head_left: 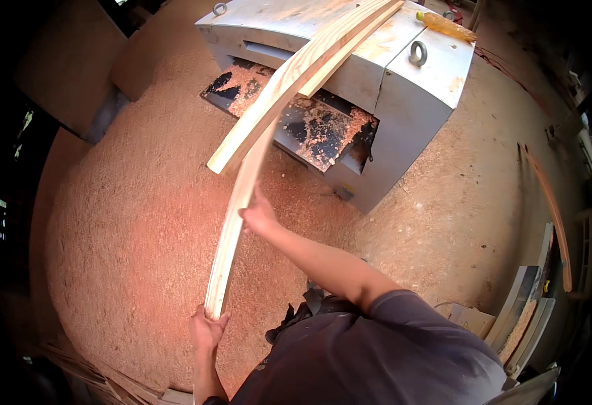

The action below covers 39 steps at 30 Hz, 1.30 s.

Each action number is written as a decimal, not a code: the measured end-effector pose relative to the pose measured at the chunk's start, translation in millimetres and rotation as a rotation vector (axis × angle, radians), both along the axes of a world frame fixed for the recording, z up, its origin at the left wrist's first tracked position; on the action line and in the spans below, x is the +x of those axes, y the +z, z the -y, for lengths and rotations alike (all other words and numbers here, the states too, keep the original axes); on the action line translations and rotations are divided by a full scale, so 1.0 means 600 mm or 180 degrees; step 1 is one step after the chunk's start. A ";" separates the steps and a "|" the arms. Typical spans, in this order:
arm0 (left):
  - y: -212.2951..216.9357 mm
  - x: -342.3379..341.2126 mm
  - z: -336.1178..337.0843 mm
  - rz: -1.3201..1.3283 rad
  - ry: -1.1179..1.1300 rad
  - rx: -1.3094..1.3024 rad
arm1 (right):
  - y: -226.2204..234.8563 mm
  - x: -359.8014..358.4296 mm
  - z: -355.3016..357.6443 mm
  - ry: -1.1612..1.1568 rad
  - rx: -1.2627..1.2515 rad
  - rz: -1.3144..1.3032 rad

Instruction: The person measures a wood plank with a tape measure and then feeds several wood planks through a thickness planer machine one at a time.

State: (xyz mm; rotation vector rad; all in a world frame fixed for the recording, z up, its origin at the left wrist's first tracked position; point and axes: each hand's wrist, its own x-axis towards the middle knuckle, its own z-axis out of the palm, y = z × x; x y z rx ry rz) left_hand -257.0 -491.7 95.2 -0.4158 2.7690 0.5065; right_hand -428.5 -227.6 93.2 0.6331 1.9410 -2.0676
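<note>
I hold a long pale wooden board with both hands. My left hand is closed around its near end. Farther along, my right hand grips its right edge. The far end of this board passes beneath another long board and is hidden there. That second board rests on top of a grey metal machine, its near end jutting out over the machine's front. Beside it on the top lies a further strip of wood. Wood shavings cover the machine's dark front bed.
A bottle of yellowish liquid lies on the machine near a metal lifting ring. Sawdust covers the floor. Several boards are stacked at the lower right, with a long reddish plank beyond. More wood strips lie at the lower left.
</note>
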 end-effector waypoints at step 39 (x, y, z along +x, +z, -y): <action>-0.150 0.255 -0.364 -0.0885 -0.1281 0.1265 | 0.024 0.453 -0.450 -0.1166 -0.1261 -0.1963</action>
